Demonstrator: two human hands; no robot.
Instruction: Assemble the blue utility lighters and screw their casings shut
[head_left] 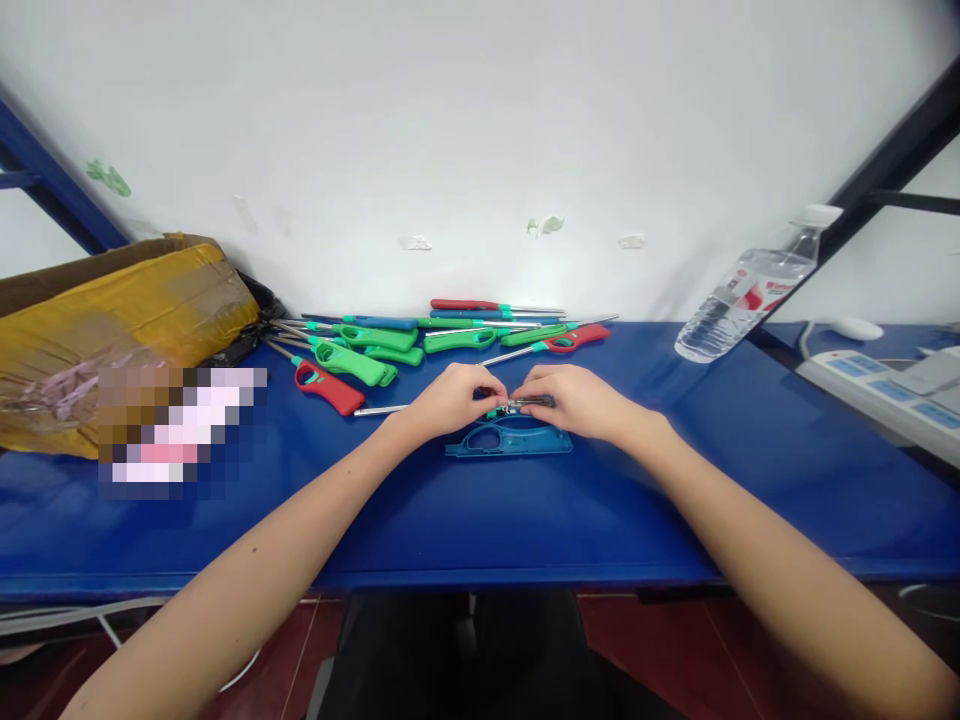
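My left hand (454, 402) and my right hand (574, 398) meet above the table, fingertips nearly touching. Both are closed in a pinch on the inner parts of a long-nosed lighter. Its metal tube (381, 410) sticks out to the left from beneath my left hand. At its other end, my right fingers grip a dark, narrow fuel tank (541, 401). Small metal and green pieces show between the fingertips, too small to make out. Just below the hands a blue half shell (525, 441) of a lighter lies on the table, its hollow side facing up.
Several green, red and blue lighters (360, 362) lie piled along the wall. A taped cardboard box (142, 330) stands at the left on the blue table (465, 520). To the right are a tilted water bottle (750, 290) and a white power strip (877, 395).
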